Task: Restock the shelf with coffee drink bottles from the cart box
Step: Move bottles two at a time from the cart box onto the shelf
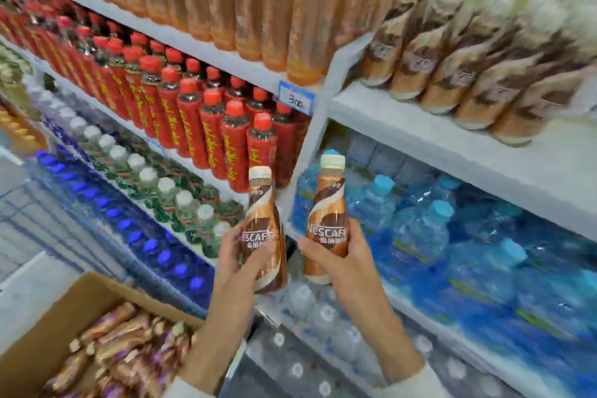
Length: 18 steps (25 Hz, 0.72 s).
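Nearest to us, at the lower left, the box (pixel 64 317) is open, and many spare bottles (pixel 122 342) lie inside it on their sides.

A little further, both our hands are busy. Our left hand (pixel 234 257) grips the left bottle (pixel 263 229) around its lower half, with the fingers curled over the label. Our right hand (pixel 344 257) holds the right bottle (pixel 328 220) in the same way, the thumb across the front. Both bottles are upright with caps on top, near each other but apart, in front of the post (pixel 310 152) that separates two shelf bays.

Behind them we see red bottles (pixel 206 129) on the left and water bottles (pixel 452 236) on the right. Higher and farther, at the upper right, the shelf (pixel 468 145) carries a coffee row (pixel 452 74) of the same drink (this part is blurred). Some bare board shows in front of the row.

We judge the risks like this. We hold each bottle low, so the top can swing and hit the shelf edge or the post on the way up. Setting a bottle down too hard against the coffee row can knock over its neighbours. With both hands full, we have no free hand to catch a falling bottle, and it would drop onto the water bottles below.
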### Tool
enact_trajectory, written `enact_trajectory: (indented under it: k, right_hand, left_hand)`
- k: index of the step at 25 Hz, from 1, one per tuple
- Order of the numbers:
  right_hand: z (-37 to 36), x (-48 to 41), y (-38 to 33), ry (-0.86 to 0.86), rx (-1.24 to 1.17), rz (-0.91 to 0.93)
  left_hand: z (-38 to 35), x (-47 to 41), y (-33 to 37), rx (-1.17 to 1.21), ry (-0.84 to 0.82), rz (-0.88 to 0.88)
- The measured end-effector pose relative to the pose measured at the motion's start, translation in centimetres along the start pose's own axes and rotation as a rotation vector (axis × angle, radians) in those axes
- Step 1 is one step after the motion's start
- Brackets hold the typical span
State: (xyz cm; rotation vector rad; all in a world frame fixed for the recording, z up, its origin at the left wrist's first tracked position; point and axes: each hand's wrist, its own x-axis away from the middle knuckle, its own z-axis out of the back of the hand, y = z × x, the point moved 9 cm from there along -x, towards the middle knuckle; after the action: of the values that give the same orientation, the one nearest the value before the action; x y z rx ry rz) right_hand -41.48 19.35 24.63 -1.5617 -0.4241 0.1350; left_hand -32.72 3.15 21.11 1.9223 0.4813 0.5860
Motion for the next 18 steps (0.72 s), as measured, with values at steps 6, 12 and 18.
enact_trajectory:
  k: [6,12,18]
  right_hand:
    - [10.6,2.3,-6.1,0.092,-0.034,0.156]
    - [17.1,2.2,-12.9,0.244,-0.012,0.318]
    - [20.7,0.5,-19.0,0.441,0.045,0.500]
  left_hand:
    - [-13.1,1.0,1.1,-0.041,-0.198,-0.088]
    - [-24.0,0.0,5.3,-0.055,-0.413,-0.207]
    - [-32.2,-1.4,9.8,-0.154,-0.660,-0.342]
